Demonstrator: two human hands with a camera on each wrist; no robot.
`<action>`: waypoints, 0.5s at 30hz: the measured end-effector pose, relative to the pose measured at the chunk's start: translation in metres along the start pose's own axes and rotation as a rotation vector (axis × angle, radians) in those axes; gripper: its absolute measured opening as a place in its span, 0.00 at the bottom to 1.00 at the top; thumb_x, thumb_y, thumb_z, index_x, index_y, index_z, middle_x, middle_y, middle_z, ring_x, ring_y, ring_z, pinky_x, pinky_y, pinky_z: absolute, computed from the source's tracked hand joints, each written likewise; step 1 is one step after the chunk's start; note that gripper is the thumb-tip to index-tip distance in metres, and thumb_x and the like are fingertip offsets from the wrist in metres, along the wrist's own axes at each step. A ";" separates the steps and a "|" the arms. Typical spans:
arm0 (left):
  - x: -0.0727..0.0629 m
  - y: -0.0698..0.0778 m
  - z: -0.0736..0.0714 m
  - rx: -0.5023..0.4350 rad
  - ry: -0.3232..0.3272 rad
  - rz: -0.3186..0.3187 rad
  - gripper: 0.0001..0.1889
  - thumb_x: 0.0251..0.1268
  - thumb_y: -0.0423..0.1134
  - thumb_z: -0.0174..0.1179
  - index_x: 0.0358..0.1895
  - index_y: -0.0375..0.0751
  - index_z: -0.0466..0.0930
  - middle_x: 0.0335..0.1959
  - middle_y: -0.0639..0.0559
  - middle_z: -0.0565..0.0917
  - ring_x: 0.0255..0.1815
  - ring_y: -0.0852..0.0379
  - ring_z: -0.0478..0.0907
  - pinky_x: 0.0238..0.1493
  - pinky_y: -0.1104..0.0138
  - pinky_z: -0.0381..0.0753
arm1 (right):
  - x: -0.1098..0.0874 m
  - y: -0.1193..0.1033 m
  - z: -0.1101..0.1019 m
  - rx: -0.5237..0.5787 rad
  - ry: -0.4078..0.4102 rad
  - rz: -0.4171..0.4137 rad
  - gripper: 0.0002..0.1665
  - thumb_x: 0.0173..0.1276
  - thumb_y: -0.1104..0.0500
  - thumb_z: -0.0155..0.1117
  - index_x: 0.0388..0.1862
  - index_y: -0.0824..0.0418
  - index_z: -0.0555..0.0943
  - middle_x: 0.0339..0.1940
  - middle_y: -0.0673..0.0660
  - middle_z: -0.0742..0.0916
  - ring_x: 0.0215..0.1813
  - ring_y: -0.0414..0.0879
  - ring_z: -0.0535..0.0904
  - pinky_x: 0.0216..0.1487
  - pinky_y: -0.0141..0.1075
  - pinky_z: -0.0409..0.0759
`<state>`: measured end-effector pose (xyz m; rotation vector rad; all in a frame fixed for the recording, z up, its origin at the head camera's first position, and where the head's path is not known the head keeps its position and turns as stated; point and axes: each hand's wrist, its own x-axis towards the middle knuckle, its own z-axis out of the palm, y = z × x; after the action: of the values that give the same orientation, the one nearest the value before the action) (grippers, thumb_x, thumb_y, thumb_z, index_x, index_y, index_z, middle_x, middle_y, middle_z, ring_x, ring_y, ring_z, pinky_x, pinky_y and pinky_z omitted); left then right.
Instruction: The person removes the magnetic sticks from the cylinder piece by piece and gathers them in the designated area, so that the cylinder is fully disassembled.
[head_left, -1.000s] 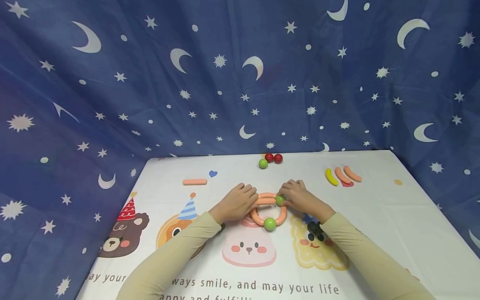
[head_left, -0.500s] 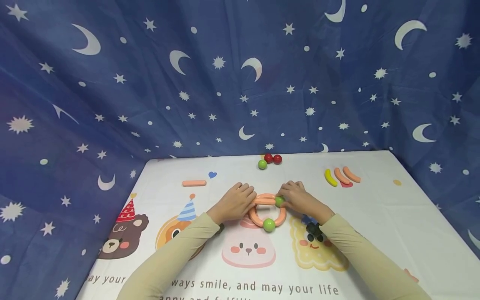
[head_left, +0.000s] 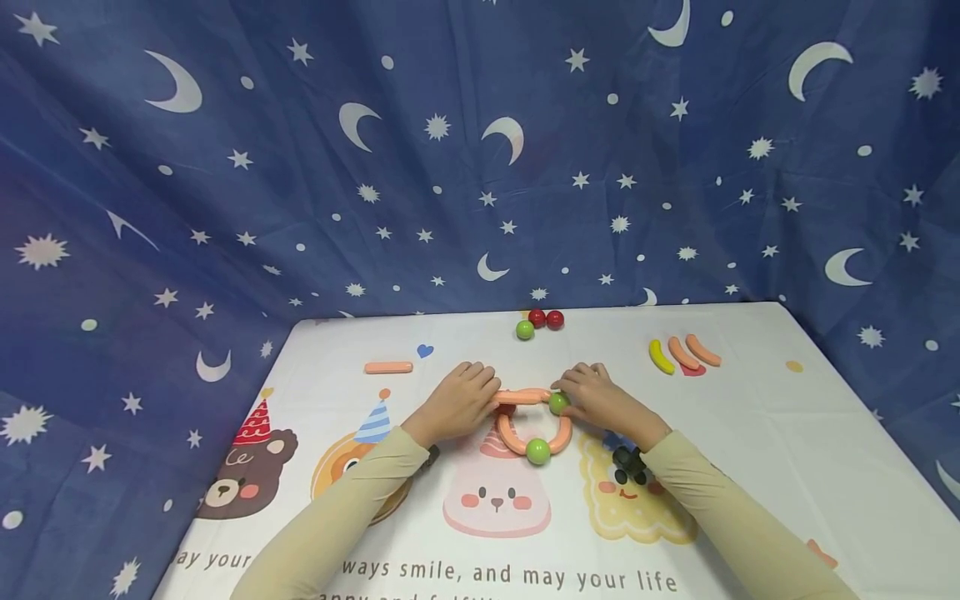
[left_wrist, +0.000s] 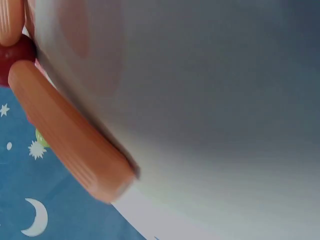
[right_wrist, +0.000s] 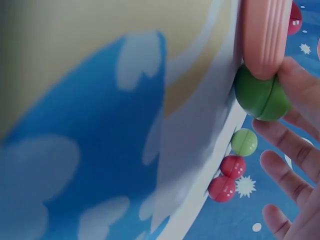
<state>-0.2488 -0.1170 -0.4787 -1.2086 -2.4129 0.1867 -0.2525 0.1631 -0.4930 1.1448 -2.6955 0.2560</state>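
Item 1: L hand [head_left: 457, 402], at L side of pink assy. Grip: fingers bent over and clamped on L end of str. pink rod [head_left: 519, 397]; thumb hidden in head view, and L wrist cam shows no fingers.
Item 2: R hand [head_left: 603, 402], at R side of assy. Grip: thumb & 1 finger pinch green ball [right_wrist: 262, 95]; other fingers spread apart, per R wrist cam. 1 pink rod end touches same ball.
Item 3: pink assy, loc. mid-table, betw. the 2 hands. Near half: 2 curved rods, L curved rod [head_left: 509, 433] & R curved rod [head_left: 561, 435], w/ near green ball [head_left: 537, 451] betw. their near ends. Str. rod lies across far side. Assy red ball [left_wrist: 17, 59] at L, touching 2 pink rods in L wrist view.
Loose stock: 1 spare pink rod [head_left: 387, 367], far L, well apart from assy. Far ctr.: 1 light-green ball [head_left: 525, 330] just beside 2 red balls [head_left: 555, 320]. Far R: 1 yellow curved piece [head_left: 661, 357], nr. 2 pink curved pieces [head_left: 682, 352], all lying flat.
Base: white tablecloth [head_left: 787, 450], cartoon prints & text. Rear: blue backdrop [head_left: 420, 75], moons & stars. Arms: 2 pale-yellow sleeves [head_left: 345, 508].
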 end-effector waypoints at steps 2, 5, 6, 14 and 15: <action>-0.002 -0.002 -0.001 -0.012 -0.001 -0.010 0.11 0.68 0.48 0.48 0.40 0.45 0.72 0.36 0.52 0.73 0.38 0.55 0.69 0.49 0.63 0.71 | 0.000 0.000 -0.001 -0.008 -0.001 -0.008 0.22 0.55 0.49 0.70 0.47 0.58 0.81 0.41 0.52 0.83 0.48 0.48 0.74 0.46 0.46 0.67; -0.007 -0.006 -0.002 -0.028 0.010 -0.026 0.11 0.68 0.48 0.49 0.39 0.44 0.72 0.36 0.52 0.73 0.37 0.55 0.68 0.49 0.63 0.71 | 0.001 0.001 -0.003 -0.020 -0.010 -0.008 0.22 0.55 0.49 0.70 0.47 0.57 0.82 0.41 0.52 0.84 0.48 0.48 0.74 0.47 0.47 0.68; -0.009 -0.008 -0.002 -0.029 0.017 -0.029 0.11 0.68 0.48 0.49 0.39 0.44 0.72 0.35 0.52 0.73 0.37 0.54 0.68 0.48 0.63 0.70 | 0.001 0.001 -0.004 -0.021 -0.013 -0.007 0.21 0.55 0.49 0.70 0.46 0.57 0.82 0.41 0.52 0.84 0.48 0.48 0.74 0.47 0.47 0.68; -0.026 -0.022 -0.004 -0.029 0.071 -0.047 0.08 0.66 0.44 0.51 0.37 0.43 0.71 0.34 0.51 0.71 0.35 0.53 0.67 0.46 0.62 0.70 | 0.002 0.001 -0.006 -0.006 -0.019 -0.020 0.17 0.53 0.52 0.72 0.43 0.54 0.83 0.40 0.51 0.84 0.48 0.47 0.74 0.48 0.47 0.68; -0.028 -0.024 -0.005 -0.026 0.069 -0.051 0.08 0.66 0.44 0.51 0.37 0.43 0.71 0.34 0.51 0.71 0.35 0.53 0.67 0.46 0.61 0.70 | 0.002 0.001 -0.006 -0.005 -0.021 -0.019 0.17 0.53 0.52 0.72 0.43 0.54 0.83 0.40 0.51 0.84 0.48 0.47 0.74 0.48 0.47 0.67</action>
<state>-0.2494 -0.1543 -0.4762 -1.1449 -2.3905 0.0964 -0.2541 0.1638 -0.4873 1.1773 -2.7004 0.2349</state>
